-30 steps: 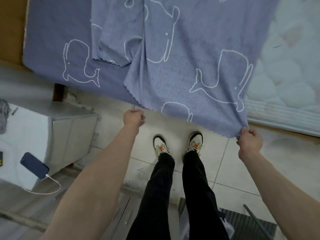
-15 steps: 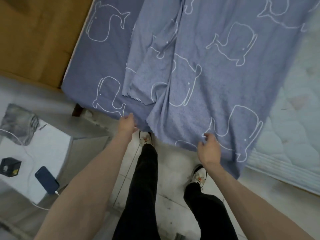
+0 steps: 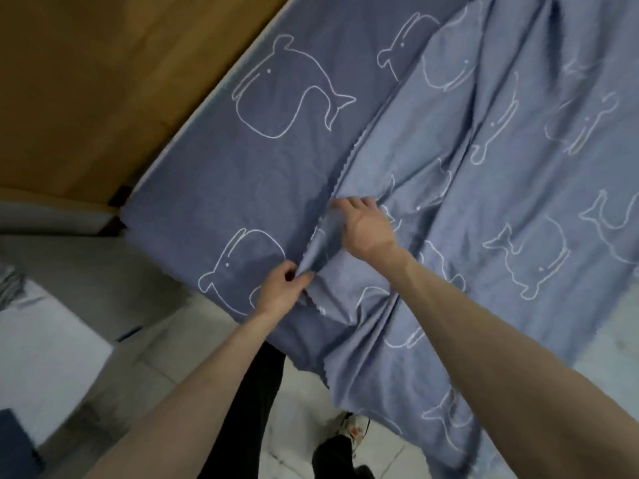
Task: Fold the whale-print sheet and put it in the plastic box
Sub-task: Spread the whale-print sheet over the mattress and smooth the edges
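Left hand (image 3: 281, 292) pinches a ridge of the whale-print sheet (image 3: 449, 209); right hand (image 3: 366, 226) lies on it, fingers relaxed. Frame is motion-blurred, the sheet's right side is cut off. No legible writing.

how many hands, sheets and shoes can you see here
hands: 2, left hand pinching the sheet's edge, right hand resting on a fold
sheets: 1, the whale-print sheet
shoes: 1, a shoe on the floor tiles
total: 4

Both hands (image 3: 366, 229) seem to gather the whale-print sheet's (image 3: 501, 188) fold.
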Demonstrator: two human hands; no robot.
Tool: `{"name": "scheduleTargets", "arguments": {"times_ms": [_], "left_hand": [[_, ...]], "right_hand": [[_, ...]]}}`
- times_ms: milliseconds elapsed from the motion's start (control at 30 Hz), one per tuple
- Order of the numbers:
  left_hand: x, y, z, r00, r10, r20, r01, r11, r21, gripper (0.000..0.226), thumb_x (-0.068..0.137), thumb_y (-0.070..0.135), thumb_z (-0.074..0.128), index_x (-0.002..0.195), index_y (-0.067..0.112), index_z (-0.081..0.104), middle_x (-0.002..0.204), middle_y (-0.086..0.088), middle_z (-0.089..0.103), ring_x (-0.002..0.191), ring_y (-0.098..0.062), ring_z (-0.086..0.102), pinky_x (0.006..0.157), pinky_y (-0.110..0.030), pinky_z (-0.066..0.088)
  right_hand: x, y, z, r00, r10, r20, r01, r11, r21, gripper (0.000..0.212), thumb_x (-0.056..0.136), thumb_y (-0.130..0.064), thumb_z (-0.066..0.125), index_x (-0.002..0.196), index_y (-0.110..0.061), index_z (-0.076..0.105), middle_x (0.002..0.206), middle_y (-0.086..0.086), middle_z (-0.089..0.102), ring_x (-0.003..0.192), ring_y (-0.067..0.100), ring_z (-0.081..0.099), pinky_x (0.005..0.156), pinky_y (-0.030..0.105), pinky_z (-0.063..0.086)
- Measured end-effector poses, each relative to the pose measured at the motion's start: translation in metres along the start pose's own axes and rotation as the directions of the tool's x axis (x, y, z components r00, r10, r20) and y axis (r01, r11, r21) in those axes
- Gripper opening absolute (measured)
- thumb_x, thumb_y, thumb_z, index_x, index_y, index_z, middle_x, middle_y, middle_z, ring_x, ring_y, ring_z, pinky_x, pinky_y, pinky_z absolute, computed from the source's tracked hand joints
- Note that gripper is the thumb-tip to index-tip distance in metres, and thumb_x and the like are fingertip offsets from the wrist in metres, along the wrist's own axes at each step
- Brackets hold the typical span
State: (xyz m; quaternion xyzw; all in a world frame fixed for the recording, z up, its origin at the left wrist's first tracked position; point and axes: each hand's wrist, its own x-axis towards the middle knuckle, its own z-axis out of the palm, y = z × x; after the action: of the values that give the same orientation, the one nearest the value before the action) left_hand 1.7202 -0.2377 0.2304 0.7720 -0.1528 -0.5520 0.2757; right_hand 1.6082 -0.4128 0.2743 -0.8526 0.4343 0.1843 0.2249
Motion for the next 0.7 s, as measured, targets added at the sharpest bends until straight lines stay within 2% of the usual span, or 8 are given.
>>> {"name": "scheduleTargets", "arguments": {"times_ms": [67, 133, 233, 300, 400, 500, 567, 700], "left_hand": [[-0.01, 0.002, -0.034, 0.988, -0.008, -0.155, -0.028, 0.973, -0.229, 0.028, 0.09, 0.026, 0.071, 0.07, 0.023, 0.051, 0.056, 0.017, 0.053, 0.051, 0.002, 0.047, 0.049, -0.013, 0.038], [-0.013, 0.005, -0.073, 0.915, -0.095, -0.392, -0.093, 0.896, -0.435, 0.021, 0.082, 0.035, 0.069, 0.073, 0.025, 0.052, 0.065, 0.011, 0.053, 0.06, -0.006, 0.048, 0.056, -0.021, 0.043], [-0.007, 0.003, -0.111, 0.853, -0.07, -0.518, -0.167, 0.902, -0.397, 0.027, 0.081, 0.035, 0.071, 0.075, 0.027, 0.046, 0.071, 0.01, 0.046, 0.067, -0.011, 0.043, 0.066, -0.031, 0.04], [0.007, -0.003, -0.122, 0.845, -0.11, -0.523, -0.119, 0.915, -0.385, 0.032, 0.083, 0.031, 0.074, 0.074, 0.027, 0.044, 0.072, 0.009, 0.046, 0.07, -0.014, 0.043, 0.071, -0.035, 0.04], [0.021, -0.01, -0.125, 0.854, -0.199, -0.481, -0.055, 0.885, -0.463, 0.031, 0.083, 0.013, 0.076, 0.08, 0.027, 0.049, 0.082, 0.0, 0.054, 0.08, -0.02, 0.053, 0.078, -0.039, 0.044], [0.019, -0.011, -0.116, 0.898, -0.097, -0.429, -0.121, 0.884, -0.452, 0.047, 0.078, -0.003, 0.075, 0.098, 0.036, 0.056, 0.099, 0.009, 0.063, 0.084, -0.004, 0.067, 0.074, -0.021, 0.052], [0.011, -0.009, -0.111, 0.937, -0.015, -0.35, -0.152, 0.882, -0.445, 0.055, 0.074, 0.004, 0.08, 0.105, 0.044, 0.059, 0.107, 0.015, 0.066, 0.088, 0.008, 0.067, 0.07, -0.013, 0.054], [-0.014, -0.004, -0.102, 0.963, -0.013, -0.27, -0.138, 0.836, -0.531, 0.044, 0.076, 0.021, 0.091, 0.109, 0.038, 0.067, 0.104, 0.019, 0.075, 0.096, 0.003, 0.07, 0.08, -0.015, 0.056]], "right_hand": [[0.028, -0.011, -0.016, 0.991, -0.115, 0.067, 0.125, 0.978, -0.165, 0.068, 0.088, -0.011, 0.052, 0.153, -0.024, 0.034, 0.157, 0.002, 0.032, 0.146, 0.032, 0.024, 0.118, 0.045, 0.025], [0.052, -0.027, -0.031, 0.973, -0.22, 0.073, 0.231, 0.945, -0.232, 0.078, 0.086, -0.009, 0.054, 0.156, -0.028, 0.025, 0.164, 0.0, 0.019, 0.153, 0.032, 0.01, 0.123, 0.05, 0.011], [0.077, -0.053, -0.045, 0.963, -0.261, 0.065, 0.268, 0.917, -0.296, 0.084, 0.086, -0.011, 0.058, 0.157, -0.031, 0.019, 0.165, 0.001, 0.015, 0.154, 0.032, 0.005, 0.123, 0.055, 0.005], [0.088, -0.065, -0.046, 0.963, -0.231, 0.135, 0.264, 0.904, -0.337, 0.085, 0.087, -0.01, 0.056, 0.159, -0.029, 0.013, 0.166, 0.002, 0.011, 0.154, 0.032, 0.002, 0.124, 0.055, 0.005], [0.103, -0.079, -0.042, 0.932, -0.267, 0.245, 0.346, 0.855, -0.385, 0.085, 0.088, -0.007, 0.053, 0.16, -0.024, 0.01, 0.166, 0.005, 0.011, 0.153, 0.032, 0.008, 0.123, 0.05, 0.018], [0.123, -0.094, -0.039, 0.915, -0.336, 0.223, 0.401, 0.809, -0.43, 0.079, 0.088, -0.007, 0.054, 0.157, -0.022, 0.019, 0.163, 0.007, 0.02, 0.151, 0.032, 0.015, 0.12, 0.049, 0.023], [0.134, -0.104, -0.038, 0.916, -0.324, 0.238, 0.399, 0.806, -0.438, 0.073, 0.087, -0.007, 0.051, 0.154, -0.022, 0.026, 0.158, 0.007, 0.03, 0.15, 0.031, 0.019, 0.121, 0.054, 0.018], [0.133, -0.112, -0.038, 0.885, -0.241, 0.398, 0.44, 0.714, -0.545, 0.06, 0.089, -0.013, 0.053, 0.147, -0.022, 0.039, 0.153, 0.01, 0.039, 0.147, 0.034, 0.025, 0.119, 0.061, 0.017]]}}
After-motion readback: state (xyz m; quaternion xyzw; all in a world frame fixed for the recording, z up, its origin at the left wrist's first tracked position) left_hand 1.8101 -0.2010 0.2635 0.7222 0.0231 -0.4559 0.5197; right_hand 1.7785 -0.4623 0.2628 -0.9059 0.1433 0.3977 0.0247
